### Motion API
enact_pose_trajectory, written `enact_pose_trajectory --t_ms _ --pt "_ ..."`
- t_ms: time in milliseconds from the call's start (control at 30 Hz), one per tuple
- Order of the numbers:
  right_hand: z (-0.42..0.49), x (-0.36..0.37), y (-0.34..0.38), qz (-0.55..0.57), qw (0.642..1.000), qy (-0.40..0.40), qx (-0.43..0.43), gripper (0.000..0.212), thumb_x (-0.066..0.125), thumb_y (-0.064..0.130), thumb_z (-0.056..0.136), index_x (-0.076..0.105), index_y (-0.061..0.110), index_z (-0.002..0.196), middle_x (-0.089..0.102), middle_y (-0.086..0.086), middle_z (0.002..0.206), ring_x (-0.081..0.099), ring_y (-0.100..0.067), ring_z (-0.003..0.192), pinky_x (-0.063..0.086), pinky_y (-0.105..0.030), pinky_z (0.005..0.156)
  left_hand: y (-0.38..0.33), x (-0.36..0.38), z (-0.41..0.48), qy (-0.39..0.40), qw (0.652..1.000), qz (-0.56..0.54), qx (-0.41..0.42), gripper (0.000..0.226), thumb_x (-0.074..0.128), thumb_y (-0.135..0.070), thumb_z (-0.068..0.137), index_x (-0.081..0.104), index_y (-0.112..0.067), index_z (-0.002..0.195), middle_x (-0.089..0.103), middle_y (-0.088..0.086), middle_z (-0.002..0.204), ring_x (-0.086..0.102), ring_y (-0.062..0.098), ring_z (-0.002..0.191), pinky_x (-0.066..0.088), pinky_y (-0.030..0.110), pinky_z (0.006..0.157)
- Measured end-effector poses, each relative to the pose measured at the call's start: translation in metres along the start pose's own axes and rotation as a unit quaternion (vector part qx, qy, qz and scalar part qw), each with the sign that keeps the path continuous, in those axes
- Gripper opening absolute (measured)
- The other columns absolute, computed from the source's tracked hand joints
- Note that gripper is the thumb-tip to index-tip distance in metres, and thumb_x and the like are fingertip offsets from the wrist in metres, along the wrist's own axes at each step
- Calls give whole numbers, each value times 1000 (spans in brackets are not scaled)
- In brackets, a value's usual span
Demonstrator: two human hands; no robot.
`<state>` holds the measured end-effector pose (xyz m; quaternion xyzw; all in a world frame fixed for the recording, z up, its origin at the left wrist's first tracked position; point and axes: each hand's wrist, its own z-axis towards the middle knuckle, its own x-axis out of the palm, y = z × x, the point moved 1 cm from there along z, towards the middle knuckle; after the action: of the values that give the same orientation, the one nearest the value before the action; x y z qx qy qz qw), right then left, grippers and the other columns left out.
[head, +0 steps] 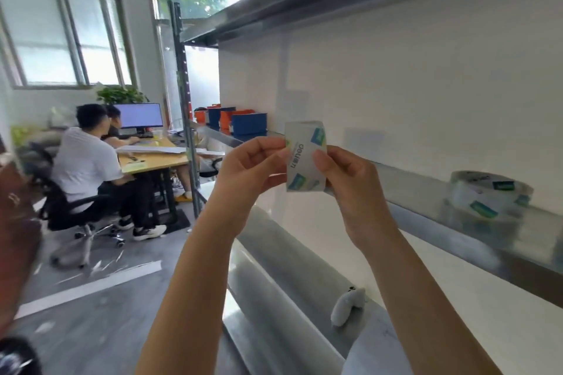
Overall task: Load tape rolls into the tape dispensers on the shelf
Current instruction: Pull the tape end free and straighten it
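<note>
Forearms (195, 268) are framing the shot from the bottom edge as a person is holding a roll (304, 158) of clear tape edge-on, just in front of the middle shelf (426, 222). The left hand (253, 161) is pinching the roll's left rim between thumb and curled fingers. The right hand (350, 183) is clamping the other side, with its thumb lying on the printed face and its fingers hidden behind. Held up like this, between two grips, the roll is probably being searched for its loose end or stripped of its wrap before loading.

A second roll (490, 195) is lying flat on the same shelf, well to the right and within easy reach, apparently waiting its turn. No dispenser is showing plainly. A small white object (348, 306) is resting on the lower shelf (274, 298) and may be one, though it is too blurred to tell.

Blue and orange bins (248, 123) are crowding the shelf's far end beside the metal post (185, 119). Beyond them, two people (88, 155) are sitting at a desk (152, 158) facing a monitor (140, 115), well clear of the work. Nothing is blocking the way between the hands and the shelf.
</note>
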<state>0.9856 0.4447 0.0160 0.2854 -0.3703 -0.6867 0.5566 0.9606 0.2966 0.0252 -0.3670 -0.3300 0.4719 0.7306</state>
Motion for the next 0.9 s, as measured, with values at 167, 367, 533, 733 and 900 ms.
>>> enact_pose_trajectory --t_ms 167,367,533,733,900 --pt "15 60 -17 70 995 60 22 14 58 26 90 71 31 87 73 2 91 66 -19 88 54 -46 90 -10 -62 6 -26 999 34 3 25 65 -22 75 62 -6 95 71 10 96 70 26 89 58 37 78" --pt "41 119 -26 115 988 106 -7 17 57 23 90 69 34 88 72 15 77 66 -3 76 56 -31 82 -12 -122 21 -48 997 44 29 22 67 -19 80 62 -5 95 71 9 97 69 25 90 58 35 74" --pt "70 163 -32 132 984 118 -14 11 60 31 85 71 34 87 72 12 79 65 -14 86 55 -42 90 -25 -163 44 -59 994 78 47 23 66 -20 76 65 -6 95 73 7 92 70 24 85 57 32 72" --pt "111 208 -23 156 980 120 -36 14 62 27 88 70 23 98 72 1 90 66 -22 92 52 -48 93 -56 -201 78 -61 990 103 71 10 63 -11 81 64 -8 91 72 4 85 68 21 79 59 32 74" --pt "134 238 -32 186 974 124 -44 24 64 41 75 73 29 94 73 1 90 66 -21 93 53 -42 90 -59 -227 97 -83 988 95 89 21 66 -15 77 67 -6 96 73 6 90 70 23 85 59 34 78"
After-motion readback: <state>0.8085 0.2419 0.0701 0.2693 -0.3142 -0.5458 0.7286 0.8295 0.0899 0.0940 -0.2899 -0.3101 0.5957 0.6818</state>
